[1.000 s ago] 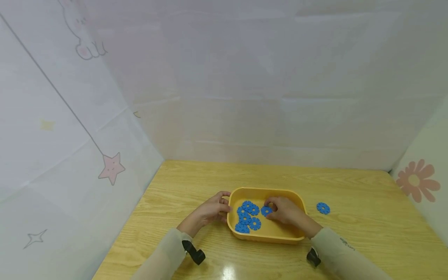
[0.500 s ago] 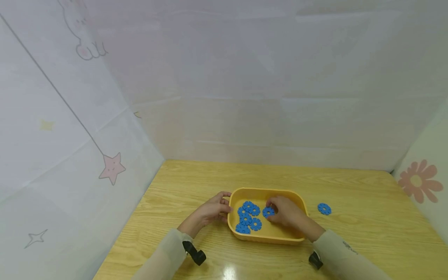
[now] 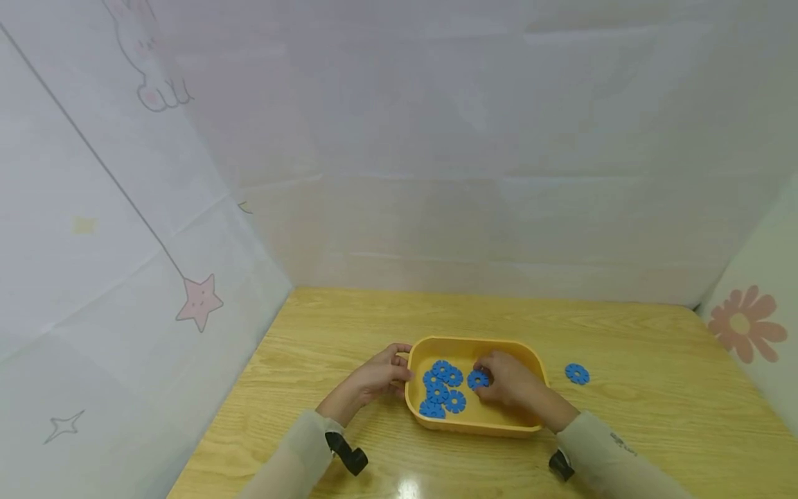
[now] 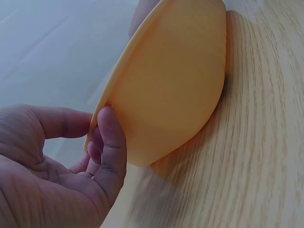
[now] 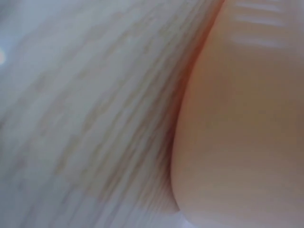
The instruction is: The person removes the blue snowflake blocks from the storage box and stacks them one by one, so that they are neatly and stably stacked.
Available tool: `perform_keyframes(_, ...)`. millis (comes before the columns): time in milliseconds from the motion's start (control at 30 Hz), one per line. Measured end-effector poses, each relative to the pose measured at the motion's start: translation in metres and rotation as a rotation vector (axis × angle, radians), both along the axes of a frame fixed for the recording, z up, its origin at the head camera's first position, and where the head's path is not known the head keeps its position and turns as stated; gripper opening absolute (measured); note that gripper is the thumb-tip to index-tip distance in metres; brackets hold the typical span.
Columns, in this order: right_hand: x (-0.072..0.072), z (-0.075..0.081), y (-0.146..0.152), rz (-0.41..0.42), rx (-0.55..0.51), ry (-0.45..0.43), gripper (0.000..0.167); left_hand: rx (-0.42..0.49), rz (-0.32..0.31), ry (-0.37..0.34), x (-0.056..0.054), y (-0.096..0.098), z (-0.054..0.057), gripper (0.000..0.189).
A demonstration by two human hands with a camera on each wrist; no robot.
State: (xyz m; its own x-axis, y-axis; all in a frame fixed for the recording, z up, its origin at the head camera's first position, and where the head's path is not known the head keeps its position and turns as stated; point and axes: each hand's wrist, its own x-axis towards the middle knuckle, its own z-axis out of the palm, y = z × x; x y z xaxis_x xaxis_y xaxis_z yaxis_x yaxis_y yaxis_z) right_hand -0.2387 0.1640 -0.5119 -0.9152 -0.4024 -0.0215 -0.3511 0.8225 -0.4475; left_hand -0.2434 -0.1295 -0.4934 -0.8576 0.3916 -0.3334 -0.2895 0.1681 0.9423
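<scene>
Fingers of the right hand (image 3: 511, 381) pinch and partly hide a blue disc (image 3: 473, 380) inside the yellow tray (image 3: 474, 427), whose rim the left hand (image 3: 376, 376) grips. Nearby discs (image 3: 438, 399) overlap, obscuring one another. The right wrist view blurs the surface (image 5: 95, 114).

Screened-off booth (image 3: 81, 360), creased pale sheets (image 3: 424, 138), star print (image 3: 199, 303), wood-grain table (image 3: 661, 402)

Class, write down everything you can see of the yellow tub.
The yellow tub is oblong with rounded corners, an open top, a thin rim and plastic-looking walls, ridged outside in the right wrist view. It stands upright on the wooden table. Blue discs lie clustered in its left part. The left hand grips its left rim; the right hand reaches inside, and whether it touches the tub is unclear.
</scene>
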Motion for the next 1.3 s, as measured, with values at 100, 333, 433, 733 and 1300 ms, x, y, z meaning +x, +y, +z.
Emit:
perform_keyframes(100, 0.001, 0.001, 0.003, 0.011, -0.030, -0.004, 0.038, 0.002, 0.007, -0.002, 0.001, 0.000, 0.000, 0.062)
perform_keyframes(333, 0.002, 0.017, 0.023, 0.127, -0.170, 0.075, 0.034, 0.008, 0.015, 0.000, 0.000, -0.001, -0.001, 0.062)
perform_keyframes(433, 0.006, 0.024, 0.032, 0.123, -0.193, 0.117, 0.035, 0.013, 0.016, 0.001, -0.001, -0.001, -0.001, 0.063)
perform_keyframes(733, 0.016, 0.032, 0.062, 0.101, -0.316, 0.308, 0.031, 0.030, 0.009, -0.001, -0.002, 0.000, -0.003, 0.061)
perform_keyframes(1300, 0.027, 0.034, 0.125, -0.018, -0.310, 0.340, 0.035, 0.031, 0.007, -0.007, -0.001, -0.001, -0.003, 0.061)
